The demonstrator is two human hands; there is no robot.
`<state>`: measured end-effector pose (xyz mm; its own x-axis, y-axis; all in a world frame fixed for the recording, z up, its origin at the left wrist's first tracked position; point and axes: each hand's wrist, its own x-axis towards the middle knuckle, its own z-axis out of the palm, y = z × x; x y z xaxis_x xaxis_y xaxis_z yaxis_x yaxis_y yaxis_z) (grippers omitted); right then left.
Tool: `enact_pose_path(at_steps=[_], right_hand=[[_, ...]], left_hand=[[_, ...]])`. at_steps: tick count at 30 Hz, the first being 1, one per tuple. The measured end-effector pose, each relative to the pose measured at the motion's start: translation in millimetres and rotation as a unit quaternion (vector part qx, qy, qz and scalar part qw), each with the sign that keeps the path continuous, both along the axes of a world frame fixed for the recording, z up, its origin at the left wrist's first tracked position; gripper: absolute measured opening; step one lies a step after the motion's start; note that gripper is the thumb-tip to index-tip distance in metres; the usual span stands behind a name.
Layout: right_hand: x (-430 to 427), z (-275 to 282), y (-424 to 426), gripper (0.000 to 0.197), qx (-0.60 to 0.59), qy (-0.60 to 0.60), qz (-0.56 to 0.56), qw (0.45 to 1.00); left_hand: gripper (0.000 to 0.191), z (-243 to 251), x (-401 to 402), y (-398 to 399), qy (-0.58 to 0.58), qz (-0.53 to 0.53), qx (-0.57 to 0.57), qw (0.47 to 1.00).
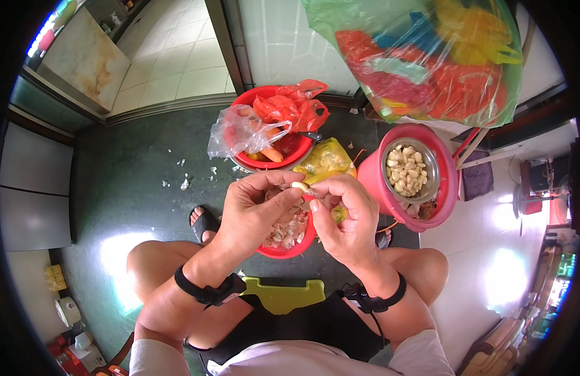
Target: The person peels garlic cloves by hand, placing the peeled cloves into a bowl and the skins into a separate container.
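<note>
Between the thumb and forefinger of my left hand is a pale, mostly bare garlic clove. My right hand meets the clove's right end, its fingertips on a scrap of brownish skin there. Directly beneath both hands stands a red plastic basin, partly hidden by them, with loose garlic skins inside. To the right, a steel bowl of peeled garlic cloves rests in the mouth of a pink bucket. More skins show in the bucket below the bowl.
Ahead, a red basin holds carrots, plastic bags and a black-handled knife. Beside it lies a yellow plastic bag. A large green bag stuffed with coloured bags hangs at upper right. Skin scraps dot the dark floor.
</note>
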<state>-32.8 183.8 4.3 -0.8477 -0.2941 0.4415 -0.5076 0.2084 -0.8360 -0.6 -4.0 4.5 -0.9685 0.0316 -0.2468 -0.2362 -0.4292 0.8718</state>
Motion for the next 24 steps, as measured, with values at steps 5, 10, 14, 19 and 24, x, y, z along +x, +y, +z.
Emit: enact_pose_path(at_steps=[5,10,14,19,24], right_hand=[[0.2,-0.7,-1.2,0.019,0.002,-0.003,-0.021,1.000],[-2.3,-1.2,0.3,0.010,0.025,0.035,-0.024,0.999],[4.5,1.0,-1.7,0.007,-0.051,-0.072,-0.046,0.995],[0.8,2.6,2.7,0.006,-0.004,-0.056,-0.020,0.998],[0.3,-1.3,0.8,0.008,-0.026,-0.051,-0.016,0.998]], left_hand=[[0.023,-0.7,1.3,-1.3,0.018,-0.017,-0.079,0.997],[0.020,-1.5,2.1,1.1,0.015,-0.025,-0.082,0.996],[0.019,1.0,-3.2,-2.2,-0.021,0.005,0.028,0.999],[0.020,-3.1,-2.8,-2.7,-0.009,-0.012,0.068,0.998],[0.022,-2.2,1.5,2.9,0.033,-0.007,-0.009,0.999]])
